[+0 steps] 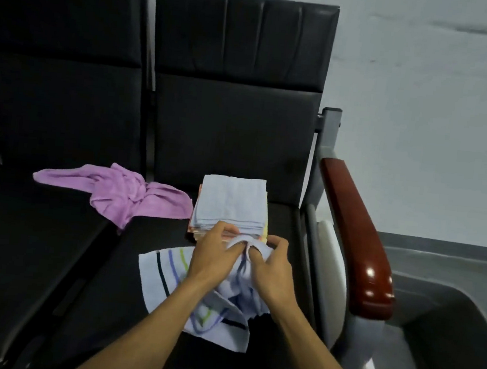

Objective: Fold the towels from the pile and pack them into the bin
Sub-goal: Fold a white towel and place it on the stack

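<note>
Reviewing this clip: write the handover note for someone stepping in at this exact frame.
Left hand and right hand: both pinch the far edge of the striped towel, which lies crumpled and only partly spread on the right-hand seat.
Done: a folded stack, light blue towel on top, sits on the same seat just beyond the hands.
Left: finish folding the striped towel; the purple towel lies unfolded across the seat gap to the left. The grey bin, beyond the armrest on the right, shows no towels in its visible part.
</note>
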`<state>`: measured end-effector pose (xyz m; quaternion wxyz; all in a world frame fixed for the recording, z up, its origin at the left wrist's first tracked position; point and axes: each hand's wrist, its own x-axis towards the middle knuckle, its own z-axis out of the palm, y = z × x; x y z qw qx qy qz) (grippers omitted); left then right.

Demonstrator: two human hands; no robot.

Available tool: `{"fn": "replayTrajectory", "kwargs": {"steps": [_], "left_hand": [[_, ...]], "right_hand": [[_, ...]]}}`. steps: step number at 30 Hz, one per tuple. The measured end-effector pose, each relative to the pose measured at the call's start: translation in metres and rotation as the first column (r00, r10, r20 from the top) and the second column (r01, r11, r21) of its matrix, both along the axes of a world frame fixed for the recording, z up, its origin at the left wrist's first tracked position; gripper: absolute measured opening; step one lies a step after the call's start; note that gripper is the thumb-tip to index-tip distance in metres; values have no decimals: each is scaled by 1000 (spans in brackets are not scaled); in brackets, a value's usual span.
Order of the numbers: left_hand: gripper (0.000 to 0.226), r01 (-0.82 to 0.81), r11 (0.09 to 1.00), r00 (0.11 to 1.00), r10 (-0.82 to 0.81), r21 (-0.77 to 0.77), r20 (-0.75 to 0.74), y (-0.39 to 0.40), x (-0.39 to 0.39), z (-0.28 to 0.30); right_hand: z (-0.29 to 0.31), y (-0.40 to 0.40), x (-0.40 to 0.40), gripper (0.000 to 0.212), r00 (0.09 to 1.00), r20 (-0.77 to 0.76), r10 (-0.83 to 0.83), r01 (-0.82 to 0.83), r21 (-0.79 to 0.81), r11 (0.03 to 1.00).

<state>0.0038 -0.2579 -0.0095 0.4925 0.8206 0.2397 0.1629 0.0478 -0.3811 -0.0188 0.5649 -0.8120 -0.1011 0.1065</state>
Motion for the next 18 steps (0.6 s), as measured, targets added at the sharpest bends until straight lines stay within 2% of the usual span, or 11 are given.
{"fn": "replayTrajectory", "kwargs": {"steps": [2,4,8,11,15,18], "left_hand": [[17,-50,998,998,50,37,-24,10,-2,-17],[20,-59,998,998,59,4,-2,20,-3,-34],[11,84,990,991,-71,-109,116,27,-3,-46],[10,174,982,984,-170,-73,57,38,-1,-50],[11,122,992,993,-122,-29,11,59,0,-50],[13,91,995,996,-90,36,-30,67,0,-50]], "right_hand": [[-13,12,-3,36,1000,7,6,-6,19,1000],[-24,26,-3,33,1000,12,21,-20,-13,1000],[-39,45,8,16,995,28,97,-92,-128,987],[-42,55,17,11,982,21,188,-182,-173,968],[-36,57,24,15,982,-4,188,-187,-110,976],[-32,56,31,7,975,88,204,-187,-173,967]]}}
